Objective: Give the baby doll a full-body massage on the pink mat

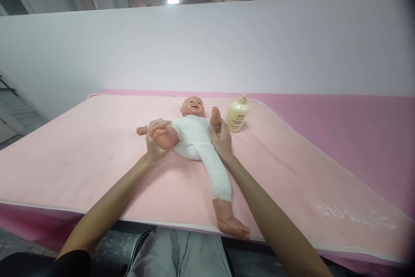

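A baby doll (194, 132) with a white cloth body lies on its back, head towards the wall. My left hand (154, 149) is wrapped round its raised leg, whose bare foot (164, 136) points up towards me. The doll's other leg (216, 173) lies straight, its foot (233, 226) at the table's near edge. On the other side, my right hand (223, 141) is closed round the doll's arm near the wrist, with the small doll hand (215, 117) sticking up above my fingers. Just beyond my right hand stands a pump bottle (237, 113) of pale yellow liquid.
A light pink towel (81, 151) covers most of the table, over a darker pink cover (340, 125) that shows at the right. Behind the table rises a white partition wall (207, 48). My legs in grey trousers (181, 253) are below the near edge.
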{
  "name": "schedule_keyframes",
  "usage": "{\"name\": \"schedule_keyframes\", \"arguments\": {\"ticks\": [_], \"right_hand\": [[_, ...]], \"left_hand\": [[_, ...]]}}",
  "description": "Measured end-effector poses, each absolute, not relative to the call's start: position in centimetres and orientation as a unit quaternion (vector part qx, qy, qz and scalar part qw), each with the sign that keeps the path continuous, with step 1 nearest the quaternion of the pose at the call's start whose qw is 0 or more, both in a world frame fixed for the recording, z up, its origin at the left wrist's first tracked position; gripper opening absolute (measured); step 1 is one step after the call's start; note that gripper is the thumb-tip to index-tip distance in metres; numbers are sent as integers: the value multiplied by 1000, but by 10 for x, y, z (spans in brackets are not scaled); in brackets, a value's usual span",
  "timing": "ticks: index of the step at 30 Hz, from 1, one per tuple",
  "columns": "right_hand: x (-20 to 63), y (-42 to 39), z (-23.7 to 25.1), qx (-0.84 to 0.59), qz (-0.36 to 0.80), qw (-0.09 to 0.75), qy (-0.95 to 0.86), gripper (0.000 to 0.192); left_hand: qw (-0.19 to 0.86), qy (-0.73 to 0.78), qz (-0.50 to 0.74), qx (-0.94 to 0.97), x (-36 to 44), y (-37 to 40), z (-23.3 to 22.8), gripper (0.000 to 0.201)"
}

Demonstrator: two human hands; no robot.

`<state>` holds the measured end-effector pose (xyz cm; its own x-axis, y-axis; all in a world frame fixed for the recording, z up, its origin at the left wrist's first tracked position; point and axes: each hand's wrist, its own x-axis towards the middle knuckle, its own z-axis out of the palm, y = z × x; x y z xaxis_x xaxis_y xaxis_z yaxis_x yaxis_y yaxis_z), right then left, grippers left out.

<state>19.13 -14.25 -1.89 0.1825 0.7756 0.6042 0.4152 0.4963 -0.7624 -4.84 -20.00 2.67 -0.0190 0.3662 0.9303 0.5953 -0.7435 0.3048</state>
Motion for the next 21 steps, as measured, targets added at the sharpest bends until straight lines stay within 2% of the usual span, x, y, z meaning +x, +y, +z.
{"name": "schedule_keyframes", "arguments": {"ticks": [3,5,10,12,15,18,21], "right_hand": [[195,-142,-17,-505,162,615,-584,45],[199,-140,-15,-525,148,606,-579,44],[205,-132,-13,-535,56,423,-729,44],[205,-130,-15,-539,35,394,-744,45],[205,-129,-18,-527,72,450,-717,43],[205,-127,-20,-509,155,574,-623,40],[209,-120,-25,-522,198,680,-476,44]], "left_hand": [[84,-320,-661,-673,-55,-199,33,48],[41,-337,-663,-668,-52,-197,31,47],[-136,-345,-590,-717,-23,-185,7,47],[-156,-328,-561,-744,-14,-180,0,47],[-66,-313,-568,-758,-15,-176,-2,47],[97,-267,-597,-750,-31,-180,4,52],[209,-190,-601,-748,-47,-191,12,56]]}}
